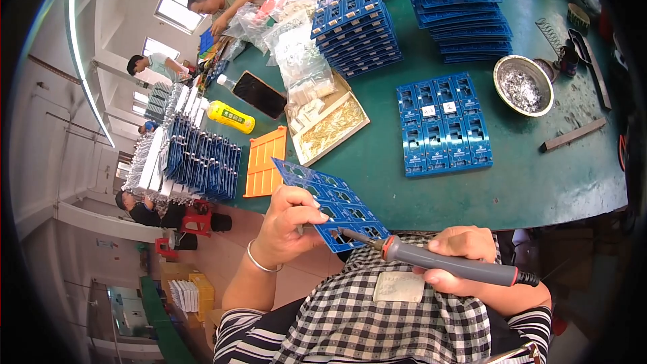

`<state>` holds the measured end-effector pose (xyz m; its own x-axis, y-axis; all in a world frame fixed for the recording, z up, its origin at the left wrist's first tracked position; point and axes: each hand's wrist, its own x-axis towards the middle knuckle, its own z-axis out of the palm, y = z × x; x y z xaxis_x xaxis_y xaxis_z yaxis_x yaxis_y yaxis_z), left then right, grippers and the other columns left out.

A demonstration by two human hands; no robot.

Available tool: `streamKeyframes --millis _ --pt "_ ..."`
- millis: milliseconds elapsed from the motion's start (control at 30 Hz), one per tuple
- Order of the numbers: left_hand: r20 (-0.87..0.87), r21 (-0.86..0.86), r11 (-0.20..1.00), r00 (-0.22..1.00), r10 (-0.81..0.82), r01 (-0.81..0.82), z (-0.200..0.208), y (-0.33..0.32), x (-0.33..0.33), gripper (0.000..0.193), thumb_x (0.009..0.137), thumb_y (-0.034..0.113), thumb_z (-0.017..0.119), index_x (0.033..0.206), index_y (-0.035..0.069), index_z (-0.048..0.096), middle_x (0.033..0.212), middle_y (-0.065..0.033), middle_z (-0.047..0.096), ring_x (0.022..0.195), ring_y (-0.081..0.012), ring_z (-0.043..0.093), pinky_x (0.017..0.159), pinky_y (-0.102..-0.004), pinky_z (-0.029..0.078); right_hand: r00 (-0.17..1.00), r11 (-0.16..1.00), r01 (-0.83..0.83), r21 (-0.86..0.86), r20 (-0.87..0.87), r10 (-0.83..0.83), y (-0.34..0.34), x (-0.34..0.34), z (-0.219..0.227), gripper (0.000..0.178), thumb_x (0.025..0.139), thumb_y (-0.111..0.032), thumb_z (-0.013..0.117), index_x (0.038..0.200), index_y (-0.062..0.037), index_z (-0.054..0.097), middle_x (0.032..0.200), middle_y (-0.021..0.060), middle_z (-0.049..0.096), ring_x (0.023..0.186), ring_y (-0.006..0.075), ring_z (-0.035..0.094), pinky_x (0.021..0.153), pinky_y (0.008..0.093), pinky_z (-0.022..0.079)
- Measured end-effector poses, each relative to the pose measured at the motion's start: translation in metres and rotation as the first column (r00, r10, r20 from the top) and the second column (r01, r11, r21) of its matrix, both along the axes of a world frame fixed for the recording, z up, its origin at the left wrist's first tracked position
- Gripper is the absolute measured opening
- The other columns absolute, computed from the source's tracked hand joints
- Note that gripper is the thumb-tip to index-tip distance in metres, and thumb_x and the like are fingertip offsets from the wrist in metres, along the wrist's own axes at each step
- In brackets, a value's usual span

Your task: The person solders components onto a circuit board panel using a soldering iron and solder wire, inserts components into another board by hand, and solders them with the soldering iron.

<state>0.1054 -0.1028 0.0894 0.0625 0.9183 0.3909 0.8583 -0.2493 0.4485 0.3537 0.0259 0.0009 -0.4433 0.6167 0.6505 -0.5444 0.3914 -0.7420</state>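
Note:
Pinched at its left edge, a blue circuit board panel (pixel 337 203) tilts in front of my body, held by my left hand (pixel 290 224). My right hand (pixel 461 256) is closed round the grey handle of a soldering iron (pixel 448 264). The iron's tip reaches over the lower part of the panel; whether it touches the board I cannot tell. Beyond the panel, an orange plastic tray (pixel 266 162) lies beside a shallow box (pixel 335 128) of small metal pins and pale parts. Another blue panel stack (pixel 445 125) lies flat on the table to the right.
The green table (pixel 539 182) carries tall stacks of blue panels (pixel 465 30), a metal bowl (pixel 523 86) of solder scraps, a metal bar (pixel 573 135), a phone (pixel 258 94) and a yellow bottle (pixel 231 116). Racked boards (pixel 202 158) stand at the left. Several people work farther off.

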Motion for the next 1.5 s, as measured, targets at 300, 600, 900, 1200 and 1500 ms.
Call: streamKeyframes --millis 300,600,900,1200,1500 --pt "-0.012 -0.005 1.0 1.0 -0.014 0.014 0.001 0.002 -0.001 0.046 0.06 0.014 0.086 0.098 0.017 0.061 0.095 -0.003 0.052 0.087 -0.0194 0.052 0.077 -0.0311 0.042 0.989 0.918 -0.133 -0.373 -0.109 0.099 -0.008 0.011 0.004 0.031 0.074 -0.019 0.079 0.091 0.0008 0.062 0.073 0.0119 0.067 0.067 0.0239 0.07 0.061 0.03 0.056" --pt "-0.004 -0.005 1.0 1.0 -0.008 0.008 0.003 0.002 0.001 0.047 0.06 0.016 0.086 0.099 0.016 0.061 0.096 -0.0034 0.052 0.088 -0.0197 0.051 0.079 -0.0314 0.042 0.987 0.976 -0.134 -0.172 0.064 0.147 -0.005 0.023 0.007 0.037 0.075 -0.005 0.075 0.108 -0.0009 0.061 0.079 0.011 0.07 0.07 0.0204 0.07 0.062 0.0284 0.056" --pt "-0.015 -0.019 1.0 1.0 -0.008 0.008 0.002 0.002 0.0 0.046 0.06 0.012 0.085 0.099 0.016 0.061 0.097 -0.0041 0.051 0.089 -0.0203 0.051 0.079 -0.0317 0.042 0.994 0.977 0.103 0.188 -0.061 -0.093 -0.002 0.001 0.006 0.038 0.066 -0.025 0.086 0.082 -0.0033 0.059 0.06 0.0066 0.062 0.048 0.0191 0.063 0.042 0.0269 0.05" --pt "-0.013 -0.037 0.999 1.0 -0.011 0.011 0.004 0.0 0.0 0.046 0.06 0.012 0.085 0.099 0.015 0.061 0.097 -0.004 0.051 0.091 -0.0201 0.051 0.08 -0.0323 0.042 0.997 0.974 0.069 0.216 -0.05 -0.059 -0.004 -0.002 0.011 0.038 0.067 -0.025 0.085 0.08 -0.0032 0.058 0.06 0.0062 0.061 0.048 0.0181 0.062 0.041 0.0256 0.049" --pt "-0.005 -0.033 0.999 1.0 -0.014 0.014 0.001 -0.001 -0.002 0.045 0.061 0.014 0.084 0.099 0.015 0.06 0.098 -0.0046 0.051 0.091 -0.0211 0.051 0.081 -0.0332 0.042 0.996 0.972 0.082 0.222 -0.059 -0.07 -0.006 -0.003 0.01 0.036 0.067 -0.025 0.085 0.08 -0.003 0.06 0.061 0.0055 0.062 0.047 0.0176 0.062 0.04 0.0254 0.048"
